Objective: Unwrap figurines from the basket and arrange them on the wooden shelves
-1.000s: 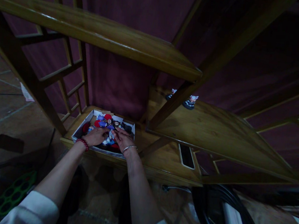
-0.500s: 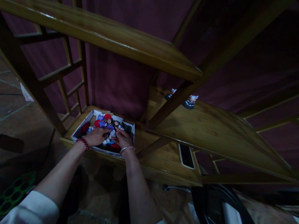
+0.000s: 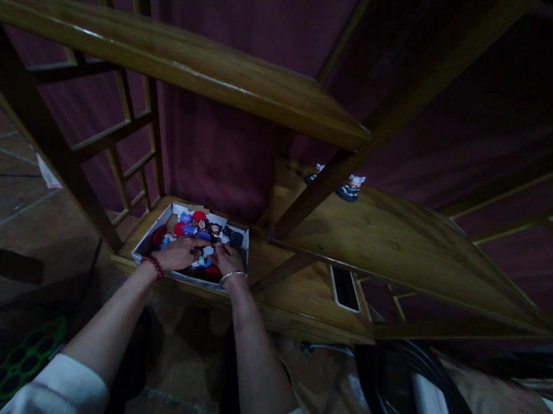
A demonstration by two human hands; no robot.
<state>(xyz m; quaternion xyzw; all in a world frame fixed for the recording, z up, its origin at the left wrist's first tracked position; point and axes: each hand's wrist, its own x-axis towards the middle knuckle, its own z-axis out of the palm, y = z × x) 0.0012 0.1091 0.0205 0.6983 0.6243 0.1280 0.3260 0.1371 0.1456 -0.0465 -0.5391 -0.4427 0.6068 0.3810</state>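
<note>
Figurine (image 3: 207, 252), pale, between left hand (image 3: 177, 253) and right hand (image 3: 228, 259), in box (image 3: 152, 231) on low shelf (image 3: 295, 300), left. Grip: can't tell whether either hand grasps it. Looks like in-box handling; next move calls for sure fingertip hold.

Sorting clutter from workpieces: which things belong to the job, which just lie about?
Likely job:
- left hand, right hand
- small figures
- white box
- possibly shelf figurines

Likely lying about:
- green holed piece
- black coil
- white block

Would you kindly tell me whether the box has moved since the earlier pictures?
No; the box sits at the same spot on the lower shelf.
</note>
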